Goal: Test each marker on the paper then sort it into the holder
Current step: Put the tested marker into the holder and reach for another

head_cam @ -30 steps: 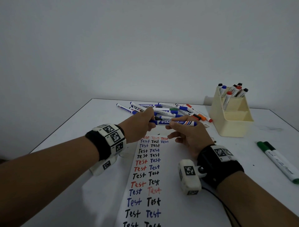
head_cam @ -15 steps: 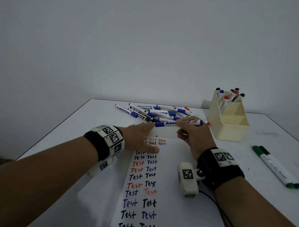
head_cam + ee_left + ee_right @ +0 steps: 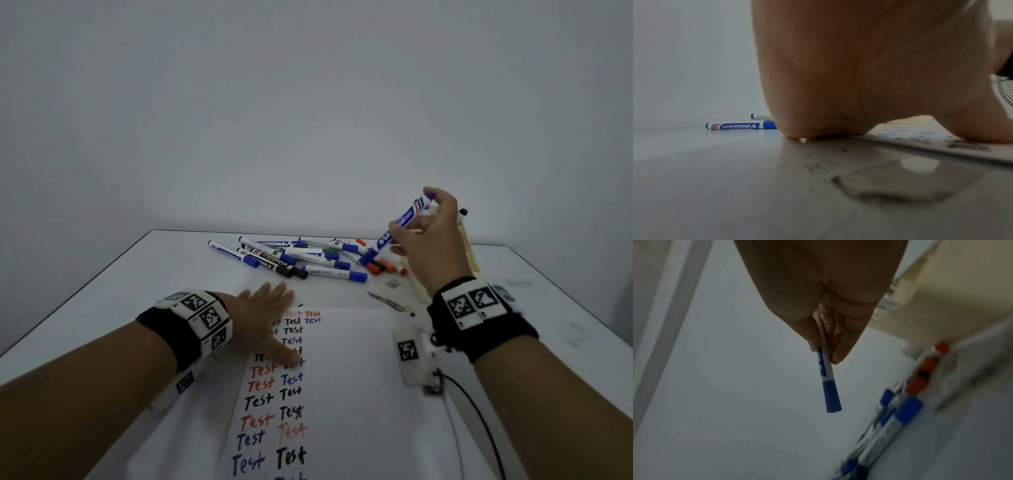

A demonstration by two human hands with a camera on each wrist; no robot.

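My right hand (image 3: 423,236) is raised above the table and grips a capped blue whiteboard marker (image 3: 399,226), cap pointing down-left; the right wrist view shows the blue marker (image 3: 825,374) pinched between thumb and fingers. The cream holder (image 3: 468,246) is mostly hidden behind that hand. My left hand (image 3: 263,322) lies flat with straight fingers on the paper (image 3: 349,377), which bears rows of "Test" in black, red and blue. In the left wrist view the left hand (image 3: 859,81) presses the paper edge (image 3: 931,141).
A pile of markers (image 3: 294,257) with blue, black, green and orange caps lies at the back of the white table (image 3: 102,325). Two blue markers (image 3: 740,125) show beyond my left hand. A cable (image 3: 479,418) trails from my right wrist.
My right hand lifted the blue marker up and right toward the holder. My left hand let go of it and settled flat on the paper.
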